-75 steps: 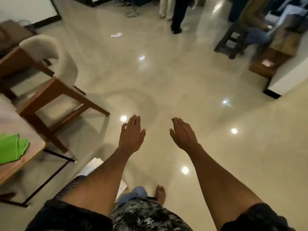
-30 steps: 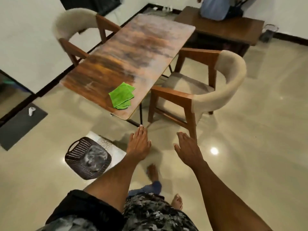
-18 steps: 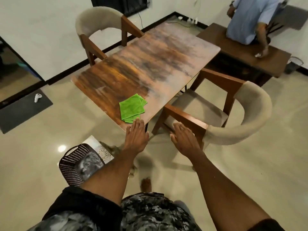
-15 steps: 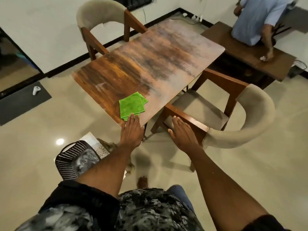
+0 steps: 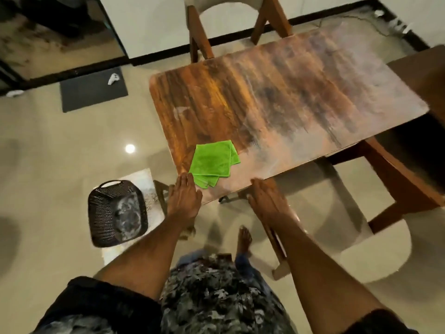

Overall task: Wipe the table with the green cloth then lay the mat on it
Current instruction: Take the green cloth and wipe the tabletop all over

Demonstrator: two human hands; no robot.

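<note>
Both arms extend forward over the floor toward the table (image 5: pixel 301 88). The left hand (image 5: pixel 184 198) is flat, fingers straight and close together, holding nothing; its fingertips (image 5: pixel 185 177) reach the near table corner. The right hand (image 5: pixel 267 201) is likewise extended with straight fingers, empty, at the near table edge; contact with the wood cannot be determined. The folded green cloth (image 5: pixel 213 162) lies on the tabletop just beyond the left fingertips and ahead-left of the right hand; whether the fingertips touch it is unclear. A dark woven basket (image 5: pixel 115 213) stands on the floor left of the left hand. A chair (image 5: pixel 385 194) sits right of the right hand. A second chair (image 5: pixel 236 27) stands beyond the table's far side.
</note>
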